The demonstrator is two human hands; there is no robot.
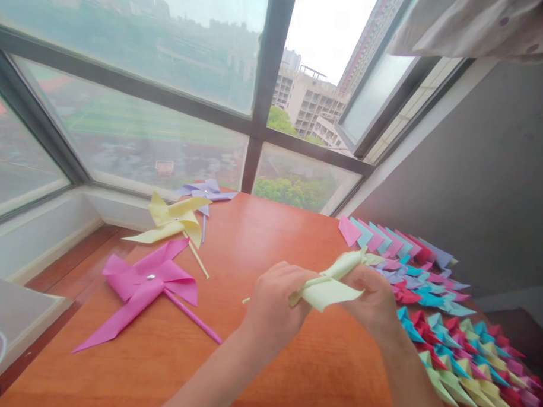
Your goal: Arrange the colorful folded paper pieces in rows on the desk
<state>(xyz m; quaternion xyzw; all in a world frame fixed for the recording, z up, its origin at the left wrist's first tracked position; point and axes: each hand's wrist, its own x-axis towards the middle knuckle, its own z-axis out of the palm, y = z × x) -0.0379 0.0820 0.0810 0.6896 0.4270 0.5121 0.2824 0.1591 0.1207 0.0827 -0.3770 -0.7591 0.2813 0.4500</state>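
A pale green paper pinwheel (333,292) is held between both hands above the table. My left hand (279,296) closes round its left side, and a thin stick end pokes out beyond the knuckles. My right hand (373,296) grips the right side of the folded paper, with the fingertips partly hidden behind it. Left of my hands, a magenta pinwheel (150,279) lies on the table, its stick toward me. Behind it are a yellow pinwheel (175,219) and a lilac pinwheel (206,192), each on a stick.
Rows of small folded paper pieces (466,353) in red, blue, pink, yellow and green cover the right side of the wooden table (265,369). Windows (167,122) rise behind the far edge. A grey wall (499,176) stands right, with pale cloth (478,26) hanging above.
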